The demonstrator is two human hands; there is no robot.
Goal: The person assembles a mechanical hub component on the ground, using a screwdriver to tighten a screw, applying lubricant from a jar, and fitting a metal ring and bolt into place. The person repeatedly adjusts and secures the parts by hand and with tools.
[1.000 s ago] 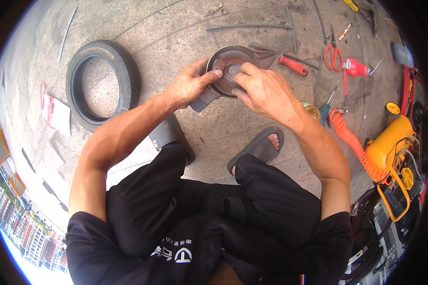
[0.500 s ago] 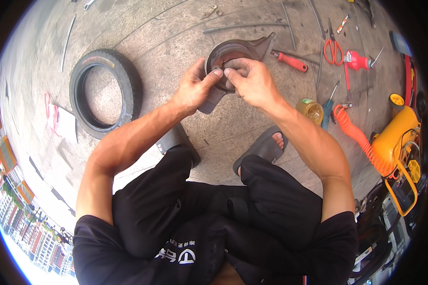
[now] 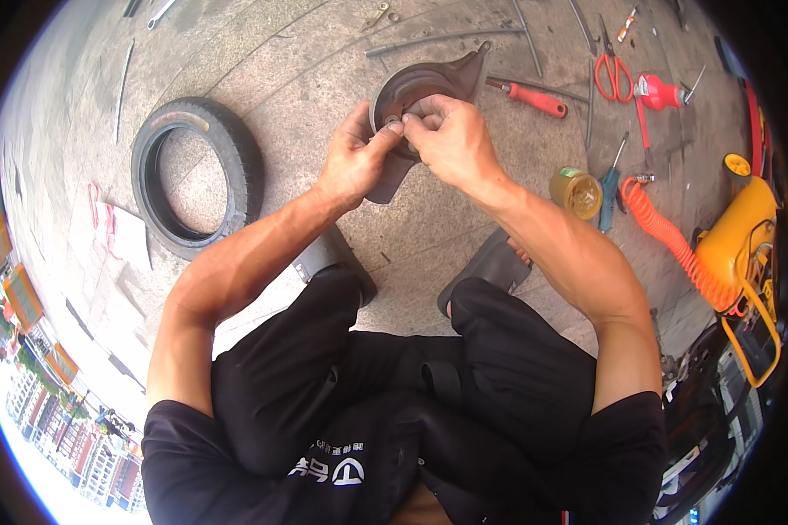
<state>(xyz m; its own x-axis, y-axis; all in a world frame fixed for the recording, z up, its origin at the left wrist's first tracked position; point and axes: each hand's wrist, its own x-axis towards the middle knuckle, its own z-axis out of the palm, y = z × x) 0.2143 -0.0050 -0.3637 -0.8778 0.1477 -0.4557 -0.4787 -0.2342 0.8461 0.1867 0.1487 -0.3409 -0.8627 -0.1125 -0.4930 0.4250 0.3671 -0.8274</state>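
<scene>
Two hands | left hand (image 3: 352, 162) and right hand (image 3: 446, 140) pinch grey rubber piece (image 3: 416, 87) (fingertips meeting) | yellow tin (image 3: 576, 192) right.

Outdoor tyre-repair spot: tyre (image 3: 197, 179), scattered tools (red scissors (image 3: 613, 74)), concrete pavement (image 3: 263, 70).

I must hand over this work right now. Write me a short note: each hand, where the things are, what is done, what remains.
Left hand: pinching the grey rubber piece at its inner edge.
Right hand: fingers pinching the same spot, beside the left.
Rubber piece: held up above the ground.
Tyre: lying flat on the left.
Screwdriver, scissors, small tin: on the right.
Done: piece in hand.
Left: work at the pinched spot unfinished.
</scene>
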